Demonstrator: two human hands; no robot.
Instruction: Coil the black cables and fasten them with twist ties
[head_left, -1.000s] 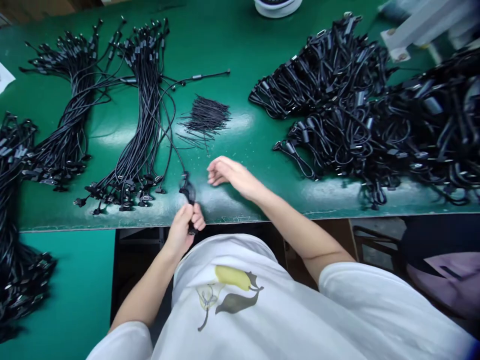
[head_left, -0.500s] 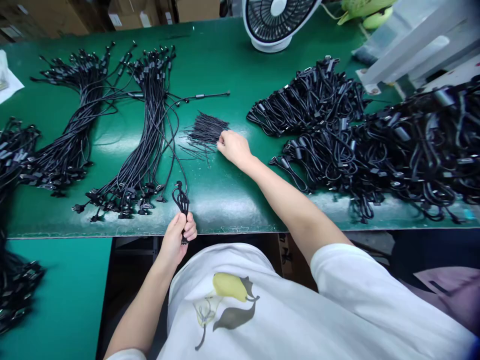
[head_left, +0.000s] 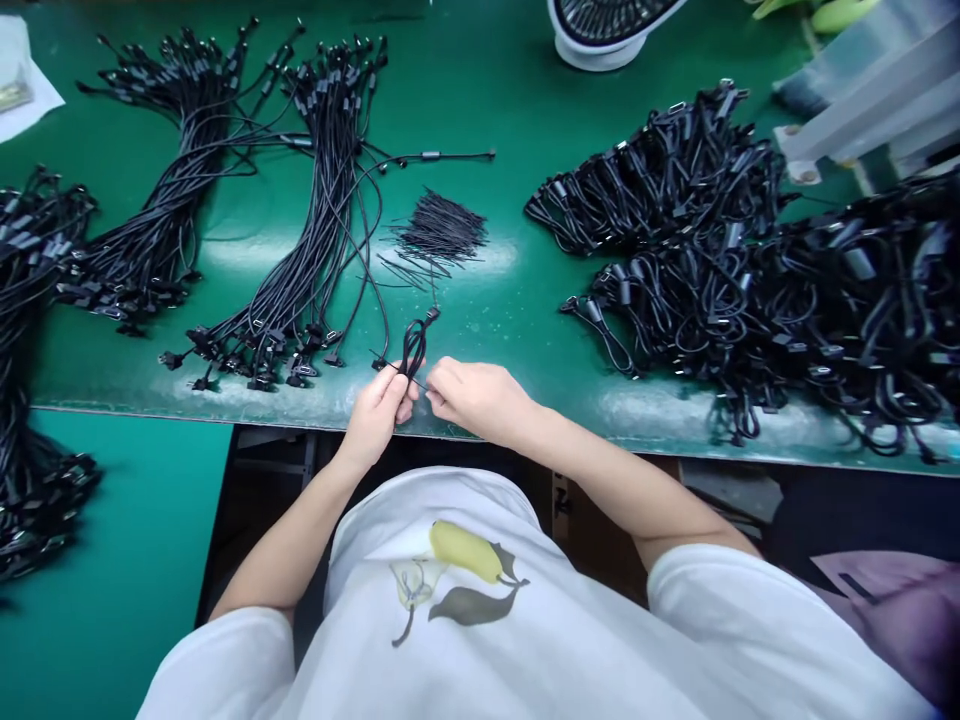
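Observation:
My left hand point(head_left: 381, 408) is closed around a folded black cable point(head_left: 413, 347) whose loops stand up above my fingers at the near edge of the green table point(head_left: 480, 90). My right hand point(head_left: 477, 398) is right beside it, fingers pinched on a thin black twist tie point(head_left: 418, 381) held against the cable. A small pile of black twist ties point(head_left: 441, 228) lies on the table just beyond both hands.
Straight black cables lie in long bundles point(head_left: 315, 200) at the left and far left point(head_left: 30, 260). A big heap of coiled, tied cables point(head_left: 750, 250) fills the right side. A white fan base point(head_left: 600, 35) stands at the far edge. A lower green surface point(head_left: 97, 560) sits at the left.
My right hand went out to the pile of twist ties, then came back with one to the cable. My left hand lifted the folded cable up onto the table edge.

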